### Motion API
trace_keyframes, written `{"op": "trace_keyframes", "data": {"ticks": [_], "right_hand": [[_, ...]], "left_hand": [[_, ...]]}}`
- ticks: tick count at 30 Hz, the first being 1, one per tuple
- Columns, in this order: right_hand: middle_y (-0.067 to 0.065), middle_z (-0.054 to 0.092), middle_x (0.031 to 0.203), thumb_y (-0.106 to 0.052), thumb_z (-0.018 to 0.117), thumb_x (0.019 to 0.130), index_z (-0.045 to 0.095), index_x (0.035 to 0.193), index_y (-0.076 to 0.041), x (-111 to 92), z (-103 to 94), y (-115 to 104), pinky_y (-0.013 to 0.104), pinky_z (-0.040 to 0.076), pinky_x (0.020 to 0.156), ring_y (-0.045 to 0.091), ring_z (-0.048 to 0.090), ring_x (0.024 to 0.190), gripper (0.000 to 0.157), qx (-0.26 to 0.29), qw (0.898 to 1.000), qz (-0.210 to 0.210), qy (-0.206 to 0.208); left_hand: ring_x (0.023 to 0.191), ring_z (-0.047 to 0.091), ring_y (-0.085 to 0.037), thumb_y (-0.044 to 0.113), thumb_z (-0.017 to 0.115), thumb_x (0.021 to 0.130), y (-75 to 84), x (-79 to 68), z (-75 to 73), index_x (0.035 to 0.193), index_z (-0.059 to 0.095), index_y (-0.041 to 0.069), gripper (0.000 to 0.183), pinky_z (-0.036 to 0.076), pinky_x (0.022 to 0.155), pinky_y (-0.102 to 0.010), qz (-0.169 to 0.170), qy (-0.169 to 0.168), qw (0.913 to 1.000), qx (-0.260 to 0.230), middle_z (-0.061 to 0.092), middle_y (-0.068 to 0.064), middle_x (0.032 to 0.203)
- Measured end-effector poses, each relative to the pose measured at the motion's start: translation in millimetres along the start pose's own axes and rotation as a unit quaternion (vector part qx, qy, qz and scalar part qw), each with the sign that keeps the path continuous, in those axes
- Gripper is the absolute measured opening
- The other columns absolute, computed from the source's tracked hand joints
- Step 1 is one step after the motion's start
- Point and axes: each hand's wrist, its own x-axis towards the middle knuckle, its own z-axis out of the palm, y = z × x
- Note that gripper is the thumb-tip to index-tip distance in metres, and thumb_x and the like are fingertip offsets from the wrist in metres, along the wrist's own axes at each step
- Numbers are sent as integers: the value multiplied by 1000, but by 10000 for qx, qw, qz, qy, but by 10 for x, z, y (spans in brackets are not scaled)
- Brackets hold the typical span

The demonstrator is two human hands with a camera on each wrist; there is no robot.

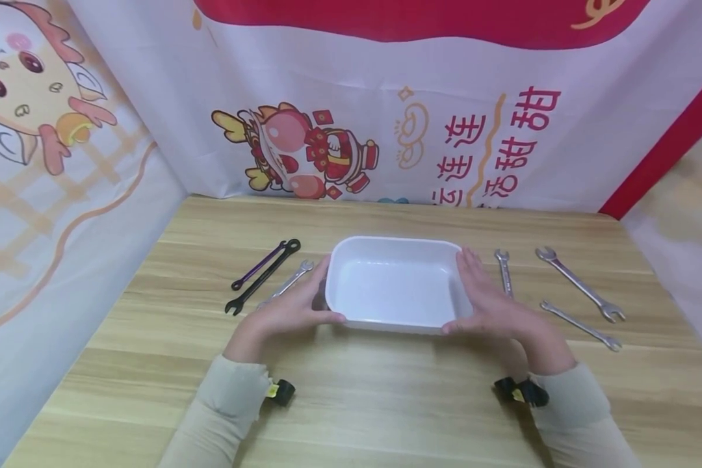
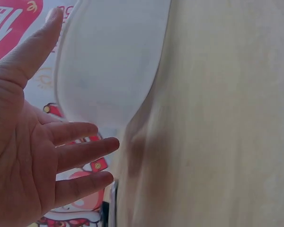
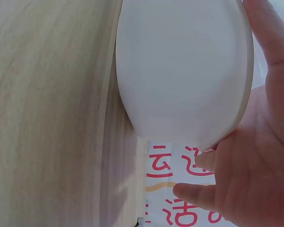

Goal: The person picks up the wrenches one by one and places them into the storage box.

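Note:
A deep white rectangular tray (image 1: 398, 286) with rounded corners is between my two hands, its inside facing up and bare. My left hand (image 1: 292, 305) holds its left end, thumb at the near corner and fingers along the side. At the opposite end my right hand (image 1: 494, 305) grips the tray in the same way, fingers reaching toward the far corner. Both wrist views show the tray's outer wall (image 2: 109, 61) close above the tabletop; whether it touches the wood I cannot tell. Beside my left hand lies a silver wrench (image 1: 291, 279), partly hidden by it.
A purple wrench (image 1: 259, 265) and a black wrench (image 1: 264, 276) lie to the left. On the right are a short silver wrench (image 1: 504, 270), a larger one (image 1: 579, 281) and a slim one (image 1: 580, 325). A printed cloth (image 1: 409, 71) hangs behind the wooden table (image 1: 386, 403).

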Motion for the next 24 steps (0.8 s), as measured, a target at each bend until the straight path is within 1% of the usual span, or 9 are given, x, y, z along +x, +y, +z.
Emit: {"op": "trace_keyframes", "data": {"ticks": [3, 4, 7, 10, 13, 17, 20, 24], "right_hand": [[11, -24, 164, -60, 82, 70, -13, 157, -5, -1, 8, 2, 67, 3, 120, 41, -16, 152, 140, -11, 10000, 17, 0], [11, -24, 164, -60, 82, 71, -14, 157, -5, 0, 11, 3, 67, 3, 120, 41, -16, 152, 140, -23, 10000, 17, -1], [11, -24, 164, -60, 82, 70, -14, 157, -4, -1, 15, 3, 67, 2, 119, 41, -18, 152, 141, -37, 10000, 29, -6], [12, -25, 164, -60, 82, 70, -14, 157, -4, -2, 17, 6, 68, 1, 119, 40, -20, 151, 142, -56, 10000, 45, -12], [12, -25, 164, -61, 82, 69, -14, 157, -4, -4, 17, 10, 68, 1, 119, 40, -21, 151, 142, -86, 9999, 52, 4], [11, -25, 164, -62, 82, 69, -13, 157, -4, -13, 18, 4, 69, 1, 119, 40, -22, 151, 141, -90, 9999, 64, 18], [11, -25, 164, -62, 81, 70, -13, 157, -5, -16, 16, -1, 69, 0, 118, 39, -23, 151, 141, -76, 9999, 77, 12], [10, -26, 164, -63, 81, 69, -13, 158, -7, -14, 11, -2, 70, 0, 118, 39, -24, 150, 141, -119, 9999, 97, 11]], "left_hand": [[153, 22, -24, 52, 79, 79, -9, -56, -82, 159, 5, 37, 110, 20, 122, -58, -132, 39, 9999, 0, 21, 2, 166], [153, 24, -25, 51, 78, 81, -14, -78, -117, 159, 8, 39, 105, 20, 121, -60, -204, 54, 9998, 6, 24, 2, 166], [151, 29, -29, 50, 71, 88, -33, -135, -219, 159, 13, 39, 92, 25, 119, -61, -319, 35, 9995, 8, 24, 2, 166], [147, 36, -32, 51, 66, 92, -53, -167, -306, 158, 23, 35, 80, 35, 115, -61, -259, 102, 9996, 74, 30, 1, 163], [140, 44, -34, 45, 66, 93, -83, -165, -371, 155, 34, 28, 72, 39, 112, -60, -71, 252, 9994, 215, 40, -5, 158], [127, 55, -35, 34, 66, 96, -151, -135, -445, 149, 45, 20, 59, 47, 105, -56, 2, 342, 9984, 443, 54, -12, 146], [116, 59, -30, 33, 66, 96, -221, -116, -495, 144, 53, 16, 53, 53, 95, -47, -130, 370, 9971, 656, 62, -12, 134], [106, 60, -25, 30, 68, 94, -318, -99, -542, 133, 62, 9, 44, 54, 88, -41, -299, 451, 9944, 905, 67, -11, 117]]}}
